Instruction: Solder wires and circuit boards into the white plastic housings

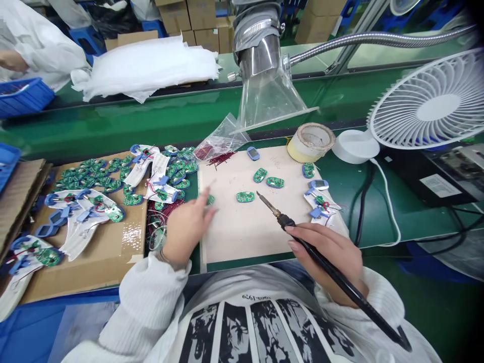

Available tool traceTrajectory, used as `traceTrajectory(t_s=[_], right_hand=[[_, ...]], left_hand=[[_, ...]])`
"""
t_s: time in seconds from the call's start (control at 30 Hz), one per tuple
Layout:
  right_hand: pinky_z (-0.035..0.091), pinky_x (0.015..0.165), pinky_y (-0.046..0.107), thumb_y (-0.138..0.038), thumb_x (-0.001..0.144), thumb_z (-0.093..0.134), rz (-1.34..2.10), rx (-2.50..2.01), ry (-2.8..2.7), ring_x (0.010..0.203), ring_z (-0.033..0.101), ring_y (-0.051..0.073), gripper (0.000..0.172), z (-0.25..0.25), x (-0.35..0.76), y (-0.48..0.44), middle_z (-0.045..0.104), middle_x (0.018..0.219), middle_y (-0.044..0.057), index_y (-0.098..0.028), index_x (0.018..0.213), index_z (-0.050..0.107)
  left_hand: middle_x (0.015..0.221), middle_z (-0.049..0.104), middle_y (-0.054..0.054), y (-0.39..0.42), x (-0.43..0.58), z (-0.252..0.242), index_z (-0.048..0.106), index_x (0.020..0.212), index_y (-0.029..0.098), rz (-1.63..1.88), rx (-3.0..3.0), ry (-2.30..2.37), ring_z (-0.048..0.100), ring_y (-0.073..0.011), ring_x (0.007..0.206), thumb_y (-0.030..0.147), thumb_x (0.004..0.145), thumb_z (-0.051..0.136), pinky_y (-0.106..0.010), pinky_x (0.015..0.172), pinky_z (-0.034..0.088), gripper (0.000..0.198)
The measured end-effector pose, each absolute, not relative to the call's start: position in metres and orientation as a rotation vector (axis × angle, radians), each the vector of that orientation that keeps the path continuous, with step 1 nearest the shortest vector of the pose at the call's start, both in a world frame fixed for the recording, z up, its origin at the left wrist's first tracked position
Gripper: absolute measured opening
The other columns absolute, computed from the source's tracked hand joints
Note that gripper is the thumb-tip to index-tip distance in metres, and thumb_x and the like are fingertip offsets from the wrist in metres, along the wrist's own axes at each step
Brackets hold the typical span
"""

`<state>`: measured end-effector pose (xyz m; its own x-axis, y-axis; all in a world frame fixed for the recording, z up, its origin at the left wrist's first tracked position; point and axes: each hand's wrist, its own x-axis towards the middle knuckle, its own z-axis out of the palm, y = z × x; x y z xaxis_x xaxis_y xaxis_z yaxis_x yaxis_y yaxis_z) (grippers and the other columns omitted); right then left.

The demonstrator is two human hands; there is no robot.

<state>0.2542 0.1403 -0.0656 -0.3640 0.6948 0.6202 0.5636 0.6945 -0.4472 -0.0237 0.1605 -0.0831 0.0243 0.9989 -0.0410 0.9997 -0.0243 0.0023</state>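
My right hand (330,257) is wrapped round a black soldering iron (313,254), its metal tip pointing up and left over the pale work board (230,232). Just left of that tip lies a small green circuit board (245,197). Two more, a circuit board (260,175) and a circuit board (275,182), rest slightly farther back. At the board's left edge my left hand (189,222) has its index finger and thumb apart. Another circuit board (210,200) lies by those fingers, partly hidden; no grip on it shows.
Left, a cardboard sheet (109,252) carries many green circuit boards and white-and-blue device shells (85,232). Red wires (221,160) lie near a plastic bag (223,138). A tape roll (310,142), a white fan (434,106) and a clear extraction hood (268,96) stand behind. A co-worker's hand shows far left.
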Motion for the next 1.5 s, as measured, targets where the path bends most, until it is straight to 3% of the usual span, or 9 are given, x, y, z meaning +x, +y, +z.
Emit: traceTrajectory(t_s=[0.07,0.2,0.33,0.47,0.83,1.03,1.17,1.37,1.5], right_hand=[[0.054,0.071,0.022,-0.013,0.089,0.065,0.199,-0.951,-2.070,0.077,0.068,0.015,0.015,-0.066,0.254,0.140,0.069,0.089,0.005,-0.018,0.103,0.066],[0.056,0.073,0.025,-0.017,0.092,0.062,0.231,-0.990,-2.065,0.080,0.068,0.017,0.016,-0.068,0.262,0.140,0.069,0.092,0.006,-0.018,0.108,0.065],[0.058,0.076,0.030,-0.019,0.092,0.062,0.234,-1.078,-2.013,0.085,0.069,0.021,0.020,-0.069,0.273,0.141,0.070,0.095,0.007,-0.020,0.112,0.065],[0.059,0.077,0.031,-0.016,0.090,0.064,0.180,-1.090,-1.952,0.083,0.069,0.021,0.021,-0.065,0.279,0.142,0.071,0.093,0.005,-0.021,0.110,0.066],[0.056,0.078,0.024,-0.013,0.089,0.065,0.085,-1.134,-1.879,0.082,0.068,0.016,0.016,-0.058,0.299,0.129,0.071,0.093,0.004,-0.018,0.104,0.068],[0.057,0.077,0.026,-0.013,0.089,0.064,0.118,-1.136,-1.833,0.083,0.068,0.018,0.017,-0.059,0.304,0.126,0.070,0.092,0.005,-0.017,0.105,0.067],[0.058,0.071,0.029,-0.012,0.088,0.064,0.165,-1.110,-1.863,0.079,0.069,0.020,0.019,-0.060,0.297,0.129,0.070,0.090,0.006,-0.019,0.105,0.067],[0.059,0.064,0.033,-0.014,0.089,0.062,0.269,-1.066,-1.935,0.076,0.070,0.023,0.024,-0.062,0.277,0.132,0.070,0.087,0.005,-0.025,0.109,0.065],[0.059,0.066,0.030,-0.015,0.090,0.061,0.307,-1.030,-1.991,0.076,0.070,0.021,0.023,-0.064,0.265,0.134,0.071,0.088,0.003,-0.026,0.109,0.065]], left_hand=[[0.085,0.072,-0.009,0.169,-0.030,-0.080,0.040,0.142,0.015,-0.005,2.138,2.330,0.069,-0.0309,0.073,0.045,0.095,0.049,-0.035,0.057,0.047,0.057],[0.091,0.070,-0.009,0.164,-0.039,-0.078,0.058,0.121,0.015,0.032,2.207,2.065,0.068,-0.0296,0.086,0.040,0.093,0.055,-0.038,0.073,0.052,0.038],[0.110,0.064,-0.016,0.153,-0.037,-0.074,0.057,0.125,0.010,0.285,2.396,1.869,0.060,-0.0326,0.104,0.046,0.084,0.067,-0.046,0.091,0.049,0.055],[0.110,0.064,-0.013,0.179,-0.010,-0.061,0.060,0.119,0.013,0.564,2.451,1.757,0.060,-0.0276,0.105,0.031,0.094,0.052,-0.042,0.094,0.048,0.032],[0.100,0.064,-0.017,0.293,0.067,-0.082,0.067,0.098,0.008,0.165,2.524,1.639,0.063,-0.0284,0.096,0.022,0.085,0.058,-0.039,0.089,0.049,0.021],[0.100,0.064,-0.009,0.217,0.035,-0.054,0.064,0.112,0.015,0.223,2.508,1.441,0.062,-0.0217,0.094,0.021,0.084,0.060,-0.034,0.089,0.051,0.029],[0.105,0.063,-0.010,0.140,0.019,-0.068,0.060,0.115,0.016,0.251,2.481,1.445,0.060,-0.0238,0.098,0.013,0.084,0.056,-0.039,0.089,0.052,0.031],[0.099,0.064,-0.008,0.106,-0.022,-0.076,0.057,0.106,0.020,0.928,2.339,1.900,0.060,-0.0226,0.095,0.018,0.090,0.055,-0.039,0.088,0.050,0.017],[0.103,0.065,-0.015,0.133,-0.037,-0.080,0.058,0.111,0.013,0.556,2.511,1.996,0.058,-0.0289,0.099,0.022,0.094,0.048,-0.044,0.089,0.047,0.022]])
